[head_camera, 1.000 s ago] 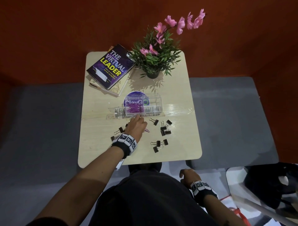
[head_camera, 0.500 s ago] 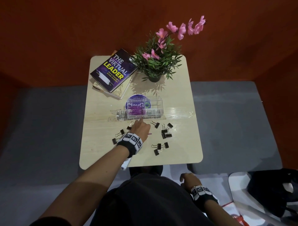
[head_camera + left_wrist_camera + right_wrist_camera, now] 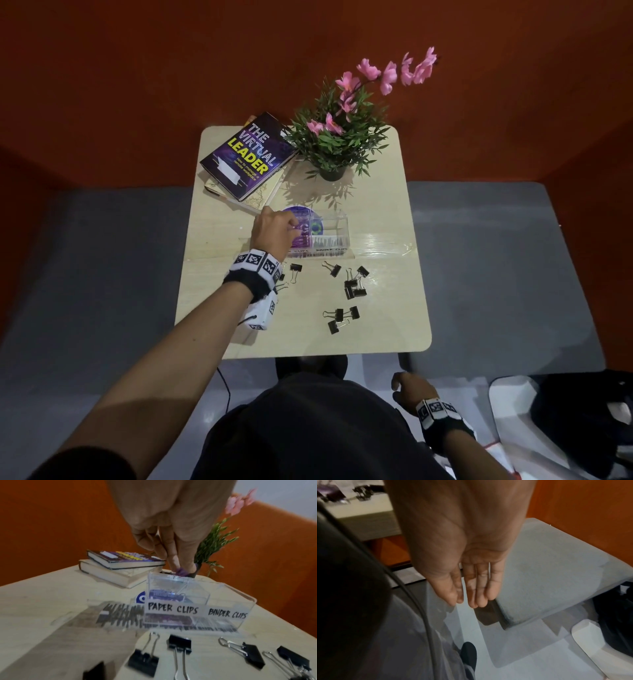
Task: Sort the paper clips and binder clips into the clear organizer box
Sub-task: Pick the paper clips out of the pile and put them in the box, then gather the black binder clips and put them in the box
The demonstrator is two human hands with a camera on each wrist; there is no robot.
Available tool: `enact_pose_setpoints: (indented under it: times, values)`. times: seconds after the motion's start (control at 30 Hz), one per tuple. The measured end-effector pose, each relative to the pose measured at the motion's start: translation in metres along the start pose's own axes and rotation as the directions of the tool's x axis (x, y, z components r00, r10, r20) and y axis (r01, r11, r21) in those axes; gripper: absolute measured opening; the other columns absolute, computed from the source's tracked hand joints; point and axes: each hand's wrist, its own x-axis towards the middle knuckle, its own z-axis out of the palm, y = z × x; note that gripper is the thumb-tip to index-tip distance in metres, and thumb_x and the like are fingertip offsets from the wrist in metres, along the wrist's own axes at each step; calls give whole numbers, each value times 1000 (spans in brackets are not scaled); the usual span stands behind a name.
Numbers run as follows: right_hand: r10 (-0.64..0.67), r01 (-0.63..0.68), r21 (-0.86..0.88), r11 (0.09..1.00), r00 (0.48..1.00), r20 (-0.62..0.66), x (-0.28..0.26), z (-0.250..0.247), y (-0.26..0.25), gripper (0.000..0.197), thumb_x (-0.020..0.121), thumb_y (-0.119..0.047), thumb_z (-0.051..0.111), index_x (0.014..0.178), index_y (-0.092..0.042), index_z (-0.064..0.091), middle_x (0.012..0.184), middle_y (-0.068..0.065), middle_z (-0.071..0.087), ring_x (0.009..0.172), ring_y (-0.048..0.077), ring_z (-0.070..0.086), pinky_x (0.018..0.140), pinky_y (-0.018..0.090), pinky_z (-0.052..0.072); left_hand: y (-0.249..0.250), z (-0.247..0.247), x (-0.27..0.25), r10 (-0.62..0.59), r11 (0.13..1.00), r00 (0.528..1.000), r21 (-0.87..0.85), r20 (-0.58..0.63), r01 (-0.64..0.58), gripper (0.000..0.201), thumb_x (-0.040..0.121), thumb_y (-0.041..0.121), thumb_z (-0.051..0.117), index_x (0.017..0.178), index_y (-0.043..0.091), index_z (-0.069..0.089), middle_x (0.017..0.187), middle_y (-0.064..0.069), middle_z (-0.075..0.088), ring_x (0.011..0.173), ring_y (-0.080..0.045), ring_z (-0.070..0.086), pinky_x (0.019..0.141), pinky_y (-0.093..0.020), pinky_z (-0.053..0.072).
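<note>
The left hand (image 3: 274, 230) has risen from the desk (image 3: 219, 284) to above the clear organizer box (image 3: 197, 601), fingers (image 3: 173, 561) pinching purple paper clips (image 3: 182, 571) over the "PAPER CLIPS" compartment (binder clips (image 3: 354, 287) remain unsorted), while the right hand (image 3: 469, 577) hangs relaxed, fingers straight.

Organizer box (image 3: 329, 236) mid-table (image 3: 212, 274), paper clips (image 3: 164, 596) in its left compartment. Left hand (image 3: 274, 229) over that compartment. Binder clips (image 3: 354, 287) scattered on table before box. Books (image 3: 246, 157) stacked behind-left; potted plant (image 3: 337, 144) behind, right of books. Right hand (image 3: 411, 387) below table edge.
</note>
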Motion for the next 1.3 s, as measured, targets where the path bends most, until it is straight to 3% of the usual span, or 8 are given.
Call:
enact_pose_setpoints:
  times: [0.23, 0.33, 0.4, 0.5, 0.6, 0.83, 1.1, 1.3]
  values:
    - [-209, 220, 55, 974, 964, -166, -24, -63, -26, 16, 87, -33, 62, 87, -19, 70, 97, 4, 75, 83, 21, 69, 69, 28, 51, -30, 1, -30, 87, 996, 992, -2, -95, -87, 19, 87, 6, 64, 104, 13, 68, 101, -12, 68, 96, -27, 57, 79, -36, 48]
    - [-282, 356, 115, 928, 867, -410, -36, -105, -49, 27, 87, -46, 63, 80, -20, 67, 77, -5, 68, 64, 11, 62, 59, 24, 49, -62, -8, -57, 28, 995, 999, 96, -17, -26, 37, 83, 29, 71, 115, 15, 60, 115, -10, 62, 104, -28, 53, 81, -37, 46]
    - [-299, 397, 71, 915, 785, -542, -34, -128, -66, 38, 78, -48, 73, 103, -20, 63, 98, 0, 63, 70, 16, 62, 63, 32, 54, -89, -11, -71, -121, 962, 979, 262, 167, 74, 70, 73, 54, 73, 130, 21, 47, 131, -10, 51, 117, -30, 45, 92, -46, 44]
    - [-227, 290, 76, 954, 864, -450, -10, -150, -86, 109, 53, -51, 88, 141, -28, 28, 143, 10, 31, 109, 32, 55, 79, 48, 56, -115, -6, -86, -302, 899, 888, 413, 347, 144, 108, 58, 68, 75, 144, 29, 22, 143, -10, 30, 128, -32, 31, 96, -50, 41]
    - [-201, 225, 36, 974, 922, -331, 19, -160, -102, 136, 44, -44, 94, 147, -30, 7, 147, 14, 17, 124, 37, 43, 88, 52, 53, -117, 7, -93, -340, 920, 826, 342, 450, 192, 125, 52, 49, 88, 146, 35, 8, 148, -12, 15, 126, -35, 40, 93, -47, 48]
    - [-282, 314, 18, 949, 876, -392, 46, -149, -139, 62, 67, -26, 77, 118, -20, 42, 116, 12, 34, 99, 35, 52, 76, 45, 58, -84, 39, -88, -160, 986, 852, 126, 498, 112, 98, 70, 14, 83, 146, 23, 21, 139, -15, 22, 124, -35, 43, 94, -40, 49]
    - [-349, 400, 92, 912, 873, -340, 44, -144, -176, 82, 67, -25, 82, 135, -19, 37, 131, 16, 32, 113, 38, 52, 90, 46, 54, -60, 55, -95, -70, 990, 919, 137, 387, 18, 88, 72, 42, 77, 141, 19, 27, 129, -9, 35, 115, -31, 46, 85, -43, 49]
    - [-402, 345, -278, 896, 898, -179, 27, -137, -156, 137, 47, -32, 94, 147, -32, 0, 142, 14, 22, 120, 35, 40, 80, 48, 58, -54, 67, -107, -87, 954, 930, 299, 356, -25, 120, 60, 51, 83, 147, 19, 6, 147, -15, 21, 126, -34, 30, 90, -44, 47]
